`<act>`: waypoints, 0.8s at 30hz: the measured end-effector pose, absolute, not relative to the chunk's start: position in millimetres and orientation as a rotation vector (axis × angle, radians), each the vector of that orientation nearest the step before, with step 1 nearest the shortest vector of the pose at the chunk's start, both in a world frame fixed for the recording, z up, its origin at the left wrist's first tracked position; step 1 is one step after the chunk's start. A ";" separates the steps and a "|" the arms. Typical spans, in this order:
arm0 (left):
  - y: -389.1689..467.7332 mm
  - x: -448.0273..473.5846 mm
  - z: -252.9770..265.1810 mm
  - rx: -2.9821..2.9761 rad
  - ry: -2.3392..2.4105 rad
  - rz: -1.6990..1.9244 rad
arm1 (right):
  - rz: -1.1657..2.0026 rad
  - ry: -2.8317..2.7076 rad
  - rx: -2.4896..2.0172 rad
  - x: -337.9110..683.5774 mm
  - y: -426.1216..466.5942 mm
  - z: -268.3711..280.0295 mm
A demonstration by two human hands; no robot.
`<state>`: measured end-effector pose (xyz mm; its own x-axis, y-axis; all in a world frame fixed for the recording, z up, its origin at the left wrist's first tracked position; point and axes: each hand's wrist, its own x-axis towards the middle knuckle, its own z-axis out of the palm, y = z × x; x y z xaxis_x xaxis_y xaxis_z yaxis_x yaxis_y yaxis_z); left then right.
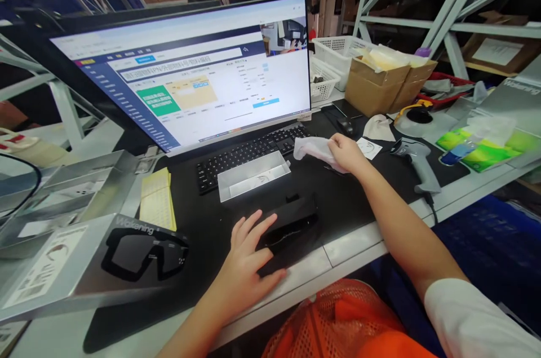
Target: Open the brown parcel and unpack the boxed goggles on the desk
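My right hand (pixel 347 153) is closed on a thin, whitish, crumpled bag (pixel 313 146), held above the mat by the keyboard's right end. Whether anything is inside the bag I cannot make out. With fingers spread, my left hand (pixel 249 265) is at the left end of a glossy black case (pixel 293 220) near the desk's front edge; whether it touches is unclear. Behind the case stands an open silver-white box tray (pixel 253 176) with a small printed sheet in it. At the left, a silver carton (pixel 139 251) shows printed sports glasses and the word "Wakening".
A monitor (pixel 203 82) and black keyboard (pixel 253 149) are at the back. Yellow label sheets (pixel 157 197) lie left. To the right are a barcode scanner (pixel 416 163), a mouse (pixel 345 126), a beige cloth pouch (pixel 379 128), a tissue pack (pixel 482 144) and cardboard boxes (pixel 376 84).
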<state>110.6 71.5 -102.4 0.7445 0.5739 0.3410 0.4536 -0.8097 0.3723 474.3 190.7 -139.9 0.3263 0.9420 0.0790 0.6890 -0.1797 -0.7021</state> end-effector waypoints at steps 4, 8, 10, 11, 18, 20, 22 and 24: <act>71.3 109.4 -102.2 2.709 0.802 0.641 | 0.464 -1.495 -2.120 456.7 183.2 -137.4; 68.5 109.1 -100.9 2.706 0.858 0.554 | 0.485 -1.616 -2.140 441.2 175.1 -135.5; 67.5 108.6 -99.4 2.691 0.910 0.459 | 0.529 -1.666 -2.165 434.9 171.0 -132.4; 67.3 107.9 -98.6 2.681 0.942 0.404 | 0.563 -1.686 -2.191 432.1 168.9 -130.3; 73.3 102.3 -99.2 2.641 1.035 0.290 | 0.436 -1.717 -1.901 421.9 155.5 -125.6; 72.3 104.3 -99.2 2.654 1.002 0.369 | 0.409 -1.755 -1.739 419.4 151.1 -131.0; 68.6 106.3 -95.4 2.695 0.981 0.519 | 0.292 -1.752 -1.530 414.4 146.7 -136.9; 61.1 104.5 -86.1 2.773 0.967 0.640 | 0.219 -1.823 -1.329 406.6 140.9 -139.9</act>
